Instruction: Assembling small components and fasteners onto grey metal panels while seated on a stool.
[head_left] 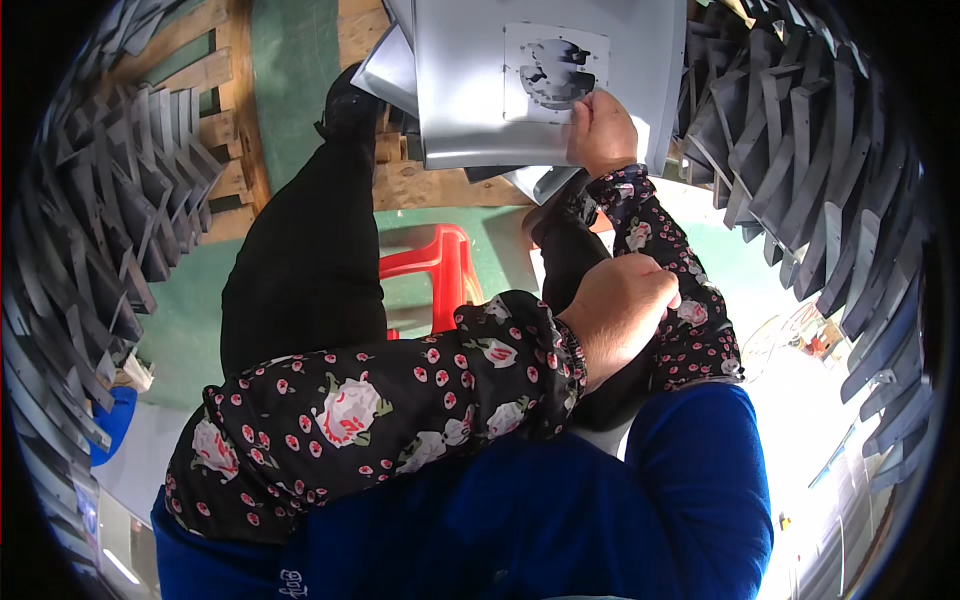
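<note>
A grey sheet-metal panel (460, 100) lies at the top, in front of my legs. On it sits a lighter square patch (520, 100) with a dark, irregular round opening (556, 75). My right hand (606, 135) rests over the patch's lower right corner, its fingers curled together beside the opening. Whatever they pinch is too small or hidden. Nearer to me, my left hand (620, 305) is closed, its back upward, beside my right forearm's floral sleeve (690, 290). Its fingers are turned away, so anything in them is hidden.
Stacked grey angled metal parts (150, 190) rise on the left, and more such parts (790, 130) on the right. A red plastic stool (445, 270) stands between my legs. Wooden pallet boards (235, 100) lie on the green floor (300, 90). Further metal sheets (390, 70) lie beneath the panel.
</note>
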